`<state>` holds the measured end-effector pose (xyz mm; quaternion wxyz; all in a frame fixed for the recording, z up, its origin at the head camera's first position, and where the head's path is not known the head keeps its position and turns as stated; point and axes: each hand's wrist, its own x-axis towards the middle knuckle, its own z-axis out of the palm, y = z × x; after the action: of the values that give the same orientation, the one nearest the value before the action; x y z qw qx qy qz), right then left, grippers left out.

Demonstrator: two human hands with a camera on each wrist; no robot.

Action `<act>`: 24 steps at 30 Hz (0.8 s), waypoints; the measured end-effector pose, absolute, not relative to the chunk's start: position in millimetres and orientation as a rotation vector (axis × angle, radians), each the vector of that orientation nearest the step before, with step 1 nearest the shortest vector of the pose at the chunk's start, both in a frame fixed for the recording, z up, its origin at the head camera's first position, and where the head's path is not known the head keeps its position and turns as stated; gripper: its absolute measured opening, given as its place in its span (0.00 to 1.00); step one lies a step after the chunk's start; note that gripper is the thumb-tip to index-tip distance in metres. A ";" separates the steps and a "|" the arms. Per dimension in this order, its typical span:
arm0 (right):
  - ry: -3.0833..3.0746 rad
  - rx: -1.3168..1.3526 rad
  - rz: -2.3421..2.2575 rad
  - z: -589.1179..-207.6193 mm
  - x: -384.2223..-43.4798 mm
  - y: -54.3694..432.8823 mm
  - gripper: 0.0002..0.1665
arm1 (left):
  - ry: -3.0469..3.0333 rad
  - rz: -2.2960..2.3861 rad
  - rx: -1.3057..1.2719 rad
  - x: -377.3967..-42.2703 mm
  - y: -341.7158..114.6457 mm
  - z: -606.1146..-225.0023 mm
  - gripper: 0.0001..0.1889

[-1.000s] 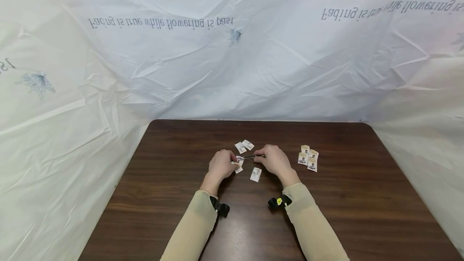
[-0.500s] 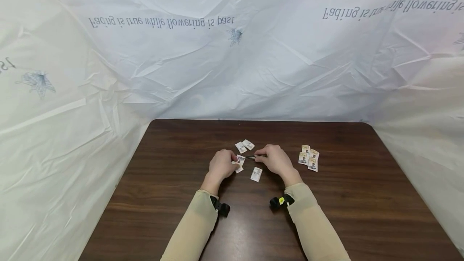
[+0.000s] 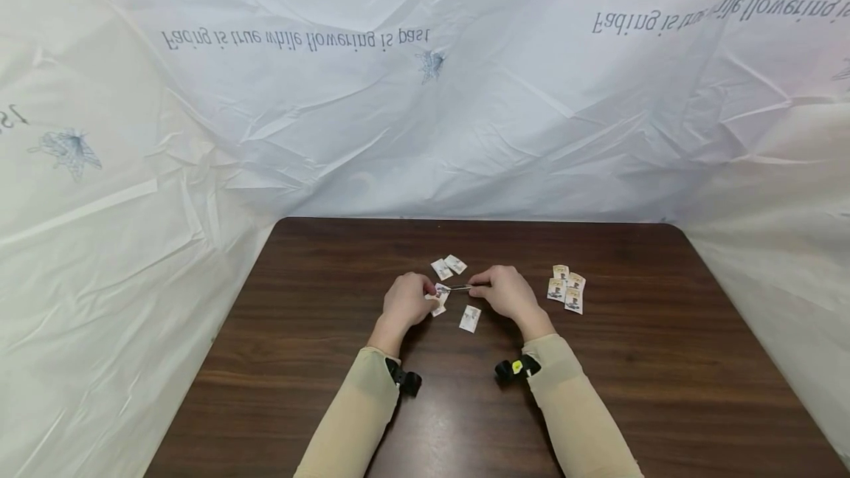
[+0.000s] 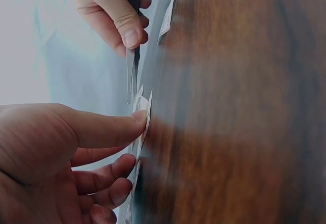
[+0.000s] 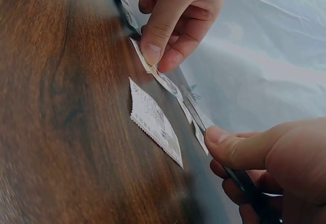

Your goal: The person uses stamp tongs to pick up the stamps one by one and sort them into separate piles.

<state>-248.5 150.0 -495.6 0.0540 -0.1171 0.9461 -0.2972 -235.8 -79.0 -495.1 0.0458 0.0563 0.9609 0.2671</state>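
Observation:
Between the thumb and fingers of my left hand (image 3: 406, 299) is a small postage stamp (image 5: 165, 83), pinched close over the table. The stamp's printed face shows in the head view, partly covered by the thumb. Facing it from the right, my right hand (image 3: 508, 292) grips a pair of metal tweezers (image 4: 133, 71). Their slim tips point left and reach the far edge of the held stamp. Another stamp partly shows beneath the left hand. A loose stamp (image 5: 155, 119) with perforated edges lies on the table between the hands, nearer to me.
Two stamps (image 3: 448, 267) lie side by side just beyond the hands. To the right of the right hand, several yellowish stamps (image 3: 573, 301) are grouped together. The brown wooden table (image 3: 319, 264) is bordered by white printed sheeting (image 3: 425, 131) behind and at the sides.
My right hand has shifted very slightly to the right with the tweezers. The left hand keeps its pinch on the stamp, and the other stamps lie as before.

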 end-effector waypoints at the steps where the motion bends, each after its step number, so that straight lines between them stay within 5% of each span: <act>1: 2.877 -0.347 -0.905 -495.1 -248.2 149.9 0.14 | 2.935 0.819 0.175 -235.8 -79.3 -494.9 0.05; 24: 2.834 -0.314 -0.971 -493.3 -245.7 144.5 0.14 | 2.932 0.829 0.211 -238.0 -81.2 -495.8 0.05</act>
<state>-245.7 144.5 -493.3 0.0649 -0.1041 0.9389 -0.3217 -238.0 -81.2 -495.8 0.0438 0.0690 0.9590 0.2713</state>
